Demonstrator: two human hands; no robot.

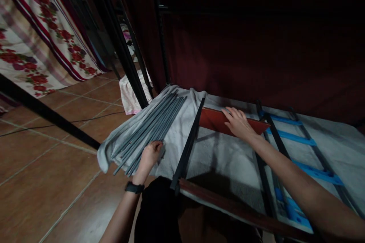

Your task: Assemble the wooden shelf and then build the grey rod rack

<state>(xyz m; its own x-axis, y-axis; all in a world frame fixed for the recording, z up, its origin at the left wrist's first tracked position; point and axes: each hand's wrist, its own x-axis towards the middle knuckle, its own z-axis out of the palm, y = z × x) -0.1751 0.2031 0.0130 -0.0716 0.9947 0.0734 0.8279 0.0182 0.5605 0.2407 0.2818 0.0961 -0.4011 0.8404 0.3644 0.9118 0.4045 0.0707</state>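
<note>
Grey rods (159, 133), smooth with a dull sheen, plastic or coated metal; which is unclear. The pale blanket (228, 152) beneath is soft, matt, fuzzy-looking cloth. Narrow dark bars (189, 140) look like smooth painted metal. A reddish-brown board (212, 120) has a flat, even face resembling finished wood. Blue strips (293, 136) look like smooth plastic. The maroon hanging (242, 60) appears to be matt cloth; the floral curtain (42, 38) is printed fabric. Brown floor tiles (65, 167) shine faintly.

My bare left hand (150, 155) curls its fingers inward; my bare right hand (238, 122) stretches out, fingers loosely extended!
</note>
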